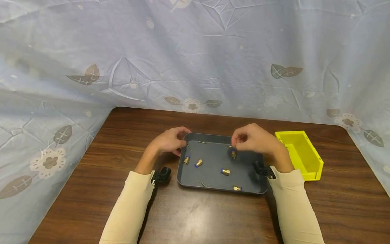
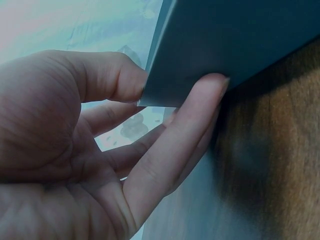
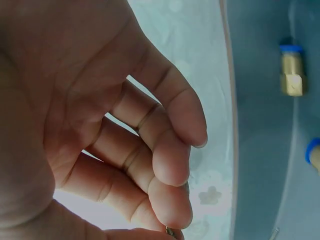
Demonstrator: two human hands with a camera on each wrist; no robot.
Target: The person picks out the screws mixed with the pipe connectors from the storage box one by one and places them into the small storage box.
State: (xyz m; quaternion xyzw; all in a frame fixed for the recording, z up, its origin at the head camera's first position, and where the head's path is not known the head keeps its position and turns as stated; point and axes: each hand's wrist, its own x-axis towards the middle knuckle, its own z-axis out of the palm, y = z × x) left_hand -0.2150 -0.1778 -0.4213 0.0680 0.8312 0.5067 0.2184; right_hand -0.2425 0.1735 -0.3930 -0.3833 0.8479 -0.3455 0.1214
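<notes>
My left hand (image 1: 170,140) grips the left edge of a dark grey tray (image 1: 210,178); in the left wrist view its thumb meets the rim while the fingers lie along the outer wall. Over the tray's far right part, my right hand (image 1: 254,139) pinches a thin screw (image 1: 229,146) between thumb and forefinger. Only the threaded end of that screw (image 3: 171,232) peeks out in the right wrist view. Just below these fingertips lies a brass push-in fitting (image 1: 233,154) with a blue collar. More such fittings (image 1: 225,171) and a few loose screws (image 1: 202,142) are scattered across the tray.
To the right of the tray, a yellow bin (image 1: 307,156) stands partly behind the right wrist. Everything sits on a brown wooden table (image 1: 195,217), with a patterned cloth (image 1: 195,61) hanging along its back. Black wrist mounts (image 1: 161,175) are worn on both arms.
</notes>
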